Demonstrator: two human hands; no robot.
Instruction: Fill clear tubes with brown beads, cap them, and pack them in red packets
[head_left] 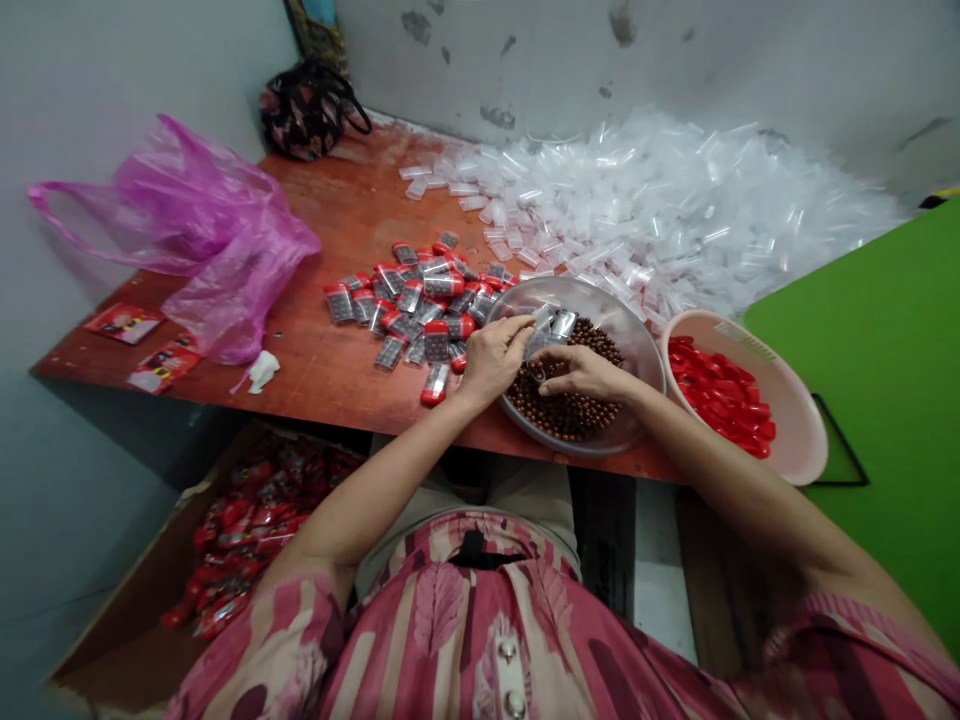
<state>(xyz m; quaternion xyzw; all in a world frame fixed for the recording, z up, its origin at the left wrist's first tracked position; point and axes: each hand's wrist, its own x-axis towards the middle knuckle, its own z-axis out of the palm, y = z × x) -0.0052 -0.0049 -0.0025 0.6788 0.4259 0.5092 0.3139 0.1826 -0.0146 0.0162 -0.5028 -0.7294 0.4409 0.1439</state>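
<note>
Patterned shirt nearest. Left hand pinches clear case over bead bowl; right hand curled, grip unclear. Red packets' print illegible.

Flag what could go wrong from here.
Bowl sits at the table's front edge; a forearm bump could spill the beads.
Left hand pinches a clear case by the fingertips; it might slip into the bowl.
Nearest red-capped pack lies close to the edge and could get knocked off.

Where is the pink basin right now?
In the head view, the pink basin is on the right, between the bead bowl and the green surface.
</note>
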